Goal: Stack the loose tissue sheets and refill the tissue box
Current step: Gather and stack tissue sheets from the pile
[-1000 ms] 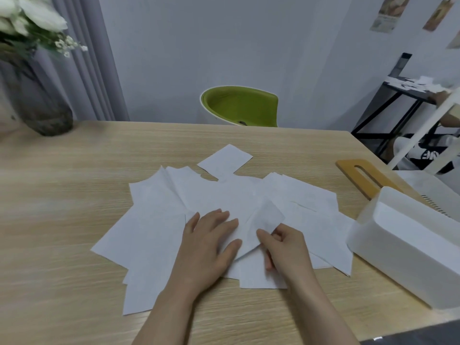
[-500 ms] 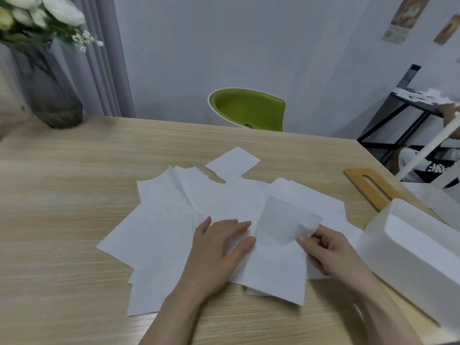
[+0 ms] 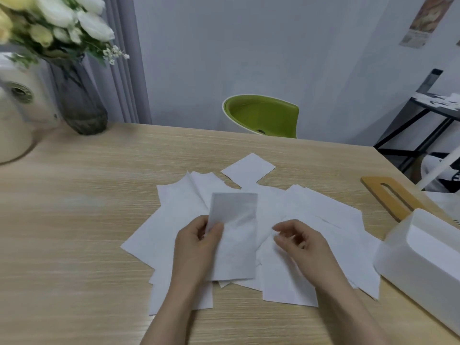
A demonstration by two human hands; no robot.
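Pale grey wall (image 3: 298,46) behind, grey curtain (image 3: 124,70) at back left, two small posters at upper right. Light wood-grain table (image 3: 74,232) fills most of the view. Green chair (image 3: 261,115) stands at its far edge; black metal rack (image 3: 423,115) with scattered papers sits off to the right. Far left corner of the table: dark glass vase (image 3: 77,100) with white and yellow flowers, cream rounded object beside it, partly cut off. Near right edge: white tissue box (image 3: 423,260), lid off; wooden slotted lid (image 3: 388,197) lies flat just behind it. Centre of table: loose tissue sheets (image 3: 311,215) fanned in an overlapping, unaligned spread, one small sheet apart at the far side. Left hand (image 3: 199,242) is raised above the spread, thumb and fingers pinched on the left edge of one tissue sheet (image 3: 236,235), which stands upright and slightly translucent. Right hand (image 3: 298,242) hovers just beside it, fingers loosely curled and apart, holding nothing.
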